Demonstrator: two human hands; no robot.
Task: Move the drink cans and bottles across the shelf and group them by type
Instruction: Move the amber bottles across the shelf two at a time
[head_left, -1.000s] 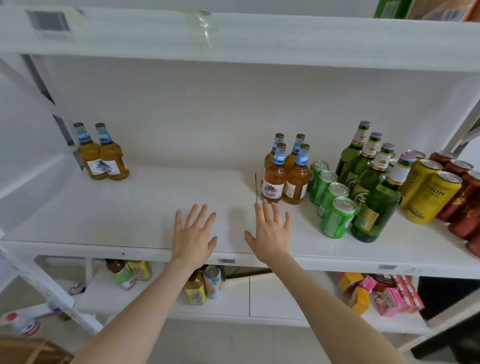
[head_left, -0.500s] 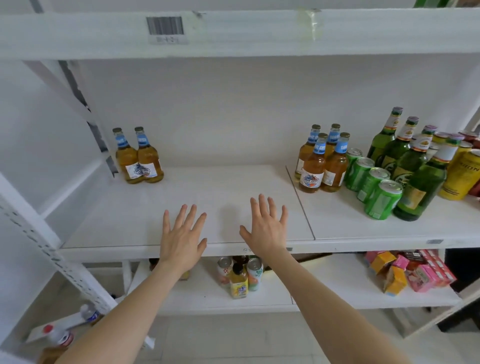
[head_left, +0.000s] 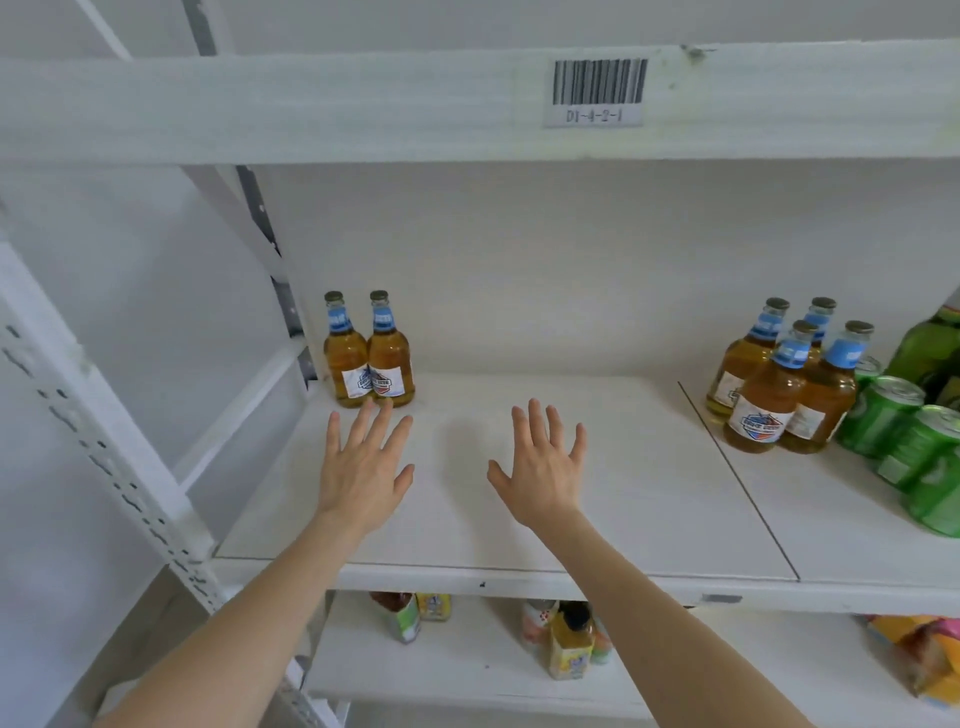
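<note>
On the white, faintly grained shelf board (head_left: 623, 519), both hands hover palm-down side by side, holding nothing. The left hand (head_left: 363, 478) has its fingers straight and fanned apart, the tips reaching just in front of a pair of amber bottles (head_left: 370, 358); whether they touch the glass cannot be told. The right hand (head_left: 543, 475) is spread the same way over the bare middle of the board.

The pair stands upright in the far left corner, shoulder to shoulder: squat, rounded glass bodies, short necks wrapped in blue, dull metal caps, white labels. Well apart from them, on the right past a thin dark seam (head_left: 737, 483) in the board, four amber bottles (head_left: 779, 395) of the same shape cluster tightly. Just right of these lie glossy green cans (head_left: 883, 415) with silver tops, and behind them a green glass bottle (head_left: 927, 343), cut by the picture's edge.

A barcode label (head_left: 597, 88) sits on the painted upper beam (head_left: 260, 104). A perforated white metal upright (head_left: 119, 467) slants along the left. On the lower shelf (head_left: 441, 670) stand small bottles and cartons (head_left: 571, 644), blurred.
</note>
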